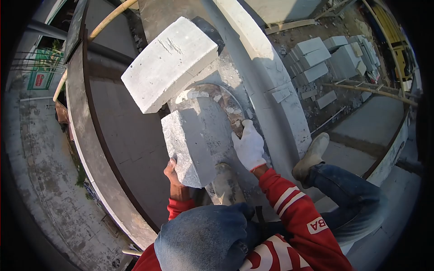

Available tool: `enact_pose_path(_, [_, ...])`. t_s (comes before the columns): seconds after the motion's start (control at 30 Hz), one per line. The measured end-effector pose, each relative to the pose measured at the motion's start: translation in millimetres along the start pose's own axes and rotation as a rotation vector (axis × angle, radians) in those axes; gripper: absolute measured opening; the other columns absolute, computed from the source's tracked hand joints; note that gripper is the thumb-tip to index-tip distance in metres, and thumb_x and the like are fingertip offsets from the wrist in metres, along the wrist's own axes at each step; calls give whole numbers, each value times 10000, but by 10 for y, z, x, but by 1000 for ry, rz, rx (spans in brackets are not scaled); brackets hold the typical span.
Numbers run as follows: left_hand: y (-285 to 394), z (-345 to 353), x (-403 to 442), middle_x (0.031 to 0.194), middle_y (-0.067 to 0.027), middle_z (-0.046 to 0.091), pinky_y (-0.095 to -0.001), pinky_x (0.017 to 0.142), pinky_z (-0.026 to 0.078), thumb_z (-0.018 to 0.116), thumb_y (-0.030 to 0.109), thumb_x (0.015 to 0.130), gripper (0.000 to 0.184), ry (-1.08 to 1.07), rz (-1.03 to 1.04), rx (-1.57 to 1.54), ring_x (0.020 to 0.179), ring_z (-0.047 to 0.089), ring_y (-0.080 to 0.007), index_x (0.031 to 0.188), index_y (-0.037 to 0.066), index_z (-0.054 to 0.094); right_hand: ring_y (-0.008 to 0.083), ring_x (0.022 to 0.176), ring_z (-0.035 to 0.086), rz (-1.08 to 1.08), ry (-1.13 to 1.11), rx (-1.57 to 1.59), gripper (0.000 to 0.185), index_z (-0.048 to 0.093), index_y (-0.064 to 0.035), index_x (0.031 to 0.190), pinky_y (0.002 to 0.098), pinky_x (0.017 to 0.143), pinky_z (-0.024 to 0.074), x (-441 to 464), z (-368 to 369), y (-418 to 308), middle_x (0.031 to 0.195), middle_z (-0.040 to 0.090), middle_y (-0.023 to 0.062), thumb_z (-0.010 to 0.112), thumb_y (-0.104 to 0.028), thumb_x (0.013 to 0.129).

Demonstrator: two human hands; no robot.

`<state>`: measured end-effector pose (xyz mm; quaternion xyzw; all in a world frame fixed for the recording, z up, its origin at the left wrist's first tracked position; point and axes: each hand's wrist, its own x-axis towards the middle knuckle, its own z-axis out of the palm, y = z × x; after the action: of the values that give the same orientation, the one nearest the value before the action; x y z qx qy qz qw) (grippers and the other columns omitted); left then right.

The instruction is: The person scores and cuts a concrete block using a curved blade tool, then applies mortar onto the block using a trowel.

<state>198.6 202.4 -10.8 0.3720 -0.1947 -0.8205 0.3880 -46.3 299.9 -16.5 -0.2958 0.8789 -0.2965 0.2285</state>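
My bare left hand (171,172) grips the lower left side of a rough, light grey block (184,144), thumb against its face. The block stands tilted beside a round, dusty pan (231,105) with pale rubble in it. On the pan's right edge my right hand (250,145), in a white glove, closes its thumb and finger around the rim; the other fingers are partly hidden. A larger pale block (169,58) lies above the pan, near a dark object (209,32) partly hidden behind it.
A raised concrete ledge (266,67) runs along the right, with a boot (312,156) against it. More blocks (312,56) are stacked on lower ground beyond. Bamboo poles (110,19) cross at the upper left. Beyond the left edge (97,149) is a drop to paving.
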Motion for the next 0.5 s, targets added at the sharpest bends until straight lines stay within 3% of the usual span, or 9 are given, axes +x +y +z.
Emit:
enact_pose_path(0.17, [97,460,321,1121,-147,680,-455,952,545,634,326,882,366,-139,15,257,1029,680,-289,1052,3,643,366,951,661,-26,-21,-95,410,560,-61,1117,457,792,549,-69,221,-20,1042,626,169,778,-246,823])
enact_pose_path(0.2, [133,289,511,1262,-205,652,-462,977,537,705,330,825,670,-128,-32,239,1109,662,-340,1339,-74,556,366,951,661,5,8,-95,410,560,-61,1117,457,792,549,-78,250,-30,1042,626,169,778,-246,823])
enact_pose_path(0.23, [256,418,648,1262,-202,652,-464,977,534,704,315,831,672,-237,-77,247,1117,659,-335,1356,-71,540,350,969,646,-7,1,-113,394,571,-68,1091,454,781,542,-84,282,-49,1031,611,151,777,-262,817])
enact_pose_path(0.3, [484,987,789,1159,-133,669,-423,980,516,627,239,920,349,-287,-15,346,1071,662,-274,1151,-24,624,334,987,631,1,-4,-112,379,583,-76,1066,452,769,535,-28,261,-99,1020,596,134,776,-279,811])
enact_pose_path(0.4, [921,1465,1109,1271,-155,644,-426,1004,505,631,272,947,542,-155,-32,590,1143,641,-289,1368,-57,536,332,1019,606,11,-91,-136,327,617,-94,1045,477,800,499,3,97,-231,1026,591,125,749,-300,828])
enact_pose_path(0.5, [1107,2429,1218,1272,-137,635,-421,1000,510,650,249,939,560,-194,18,752,1157,636,-282,1406,-26,507,330,1016,605,148,-6,-12,320,634,-86,1053,474,818,492,199,37,-295,1036,594,131,726,-317,852])
